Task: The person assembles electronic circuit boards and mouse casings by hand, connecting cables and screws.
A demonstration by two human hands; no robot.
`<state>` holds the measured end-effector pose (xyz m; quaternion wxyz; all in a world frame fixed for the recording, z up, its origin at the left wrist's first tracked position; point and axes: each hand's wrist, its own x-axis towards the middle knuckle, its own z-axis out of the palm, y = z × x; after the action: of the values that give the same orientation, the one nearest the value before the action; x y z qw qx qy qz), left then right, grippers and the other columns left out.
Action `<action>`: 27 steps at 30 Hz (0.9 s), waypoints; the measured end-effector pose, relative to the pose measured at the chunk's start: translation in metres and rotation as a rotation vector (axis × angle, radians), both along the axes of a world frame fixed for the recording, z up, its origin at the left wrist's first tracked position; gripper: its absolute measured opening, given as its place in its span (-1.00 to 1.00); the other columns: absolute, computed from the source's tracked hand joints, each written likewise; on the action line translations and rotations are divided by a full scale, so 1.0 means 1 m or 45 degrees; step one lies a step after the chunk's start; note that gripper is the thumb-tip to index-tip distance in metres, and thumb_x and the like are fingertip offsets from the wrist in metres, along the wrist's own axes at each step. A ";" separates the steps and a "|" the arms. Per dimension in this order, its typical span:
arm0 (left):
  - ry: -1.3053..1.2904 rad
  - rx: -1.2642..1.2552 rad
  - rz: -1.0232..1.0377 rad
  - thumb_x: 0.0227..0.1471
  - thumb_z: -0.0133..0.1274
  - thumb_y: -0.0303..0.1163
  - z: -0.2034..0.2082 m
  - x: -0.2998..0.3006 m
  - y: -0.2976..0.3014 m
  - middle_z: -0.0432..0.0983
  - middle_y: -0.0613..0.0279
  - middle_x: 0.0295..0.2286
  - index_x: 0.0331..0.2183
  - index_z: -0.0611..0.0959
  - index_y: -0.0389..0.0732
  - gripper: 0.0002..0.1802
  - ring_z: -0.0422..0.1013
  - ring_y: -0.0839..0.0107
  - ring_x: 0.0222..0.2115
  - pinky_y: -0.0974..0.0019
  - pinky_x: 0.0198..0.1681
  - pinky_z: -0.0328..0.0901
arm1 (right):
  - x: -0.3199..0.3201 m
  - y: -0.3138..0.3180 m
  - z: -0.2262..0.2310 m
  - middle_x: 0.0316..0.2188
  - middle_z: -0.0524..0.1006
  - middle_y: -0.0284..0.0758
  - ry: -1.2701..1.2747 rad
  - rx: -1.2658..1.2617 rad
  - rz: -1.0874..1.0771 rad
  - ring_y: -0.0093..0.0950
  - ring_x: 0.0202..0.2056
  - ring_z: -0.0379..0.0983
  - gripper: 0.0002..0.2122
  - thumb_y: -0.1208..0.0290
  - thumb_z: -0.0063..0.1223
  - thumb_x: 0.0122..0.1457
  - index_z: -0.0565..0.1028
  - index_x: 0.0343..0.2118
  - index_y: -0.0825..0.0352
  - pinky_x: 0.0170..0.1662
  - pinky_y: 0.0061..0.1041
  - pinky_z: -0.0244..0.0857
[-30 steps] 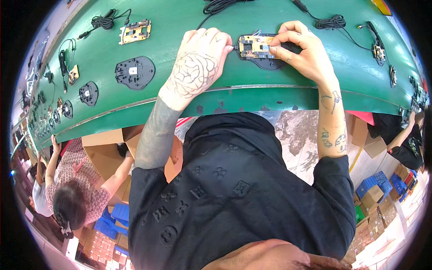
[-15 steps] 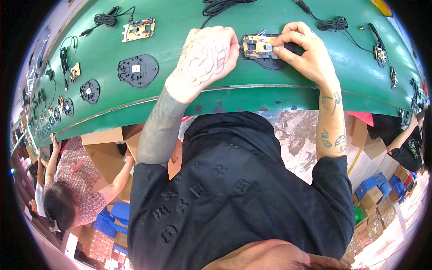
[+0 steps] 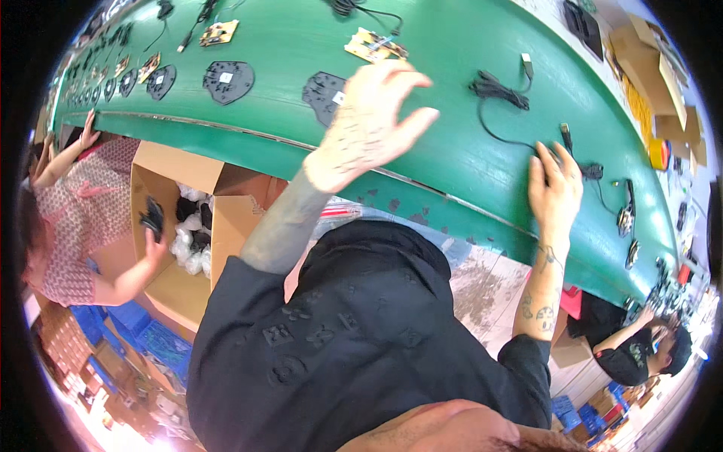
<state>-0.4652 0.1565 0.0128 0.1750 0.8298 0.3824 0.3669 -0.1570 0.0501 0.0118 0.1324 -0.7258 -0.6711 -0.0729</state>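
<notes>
My left hand (image 3: 369, 128) hovers above the green conveyor belt (image 3: 452, 158) with its fingers spread and nothing in it. Just beyond it lies a black round base plate (image 3: 322, 92), partly hidden by the hand, and a yellow circuit board (image 3: 374, 47) farther back. My right hand (image 3: 553, 188) lies palm down on the belt at the right, its fingers resting on a thin black cable (image 3: 497, 90) near the cable's plug (image 3: 565, 135). It does not visibly grip the cable.
More black plates (image 3: 226, 79) and circuit boards (image 3: 218, 32) run along the belt to the left. A co-worker's hand (image 3: 154, 241) reaches into an open cardboard box (image 3: 173, 286) at the left. Another person (image 3: 640, 354) works at the lower right. Cardboard boxes (image 3: 640, 53) stand beyond the belt.
Both hands have left the circuit board and plate they were on. My left hand rose off the belt and opened; my right hand went right to the black cable. The view swung left.
</notes>
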 end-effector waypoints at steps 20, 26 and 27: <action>0.165 -0.019 0.154 -0.09 0.30 -0.27 -0.022 -0.051 -0.043 0.45 0.14 -0.09 -0.01 0.55 -0.17 -0.43 0.39 0.16 -0.04 0.11 0.08 0.24 | -0.127 0.133 0.006 -0.08 0.60 -0.20 0.706 0.077 0.487 -0.29 -0.16 0.61 -0.77 0.29 0.24 0.05 0.64 -0.28 0.30 -0.05 -0.36 0.47; -0.081 0.040 0.038 -0.08 0.30 -0.21 -0.007 -0.018 -0.042 0.44 0.15 -0.04 0.01 0.54 -0.16 -0.41 0.38 0.15 0.00 0.08 0.09 0.24 | -0.073 0.078 0.045 -0.35 0.58 -0.43 1.192 0.096 -0.023 -0.66 -0.32 0.45 -0.84 0.47 0.30 0.14 0.58 -0.26 0.39 -0.19 -0.63 0.35; -0.170 0.067 -0.002 -0.07 0.30 -0.19 0.001 -0.008 -0.037 0.44 0.15 -0.01 0.02 0.54 -0.16 -0.40 0.38 0.14 0.02 0.08 0.10 0.24 | -0.059 0.067 0.043 -0.29 0.55 -0.45 1.432 0.065 0.080 -0.66 -0.28 0.43 -0.83 0.50 0.29 0.15 0.56 -0.22 0.35 -0.15 -0.64 0.32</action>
<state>-0.4729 0.1196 0.0139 0.1786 0.8081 0.3593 0.4312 -0.2160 0.1175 0.0546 0.4895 -0.6290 -0.5166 0.3130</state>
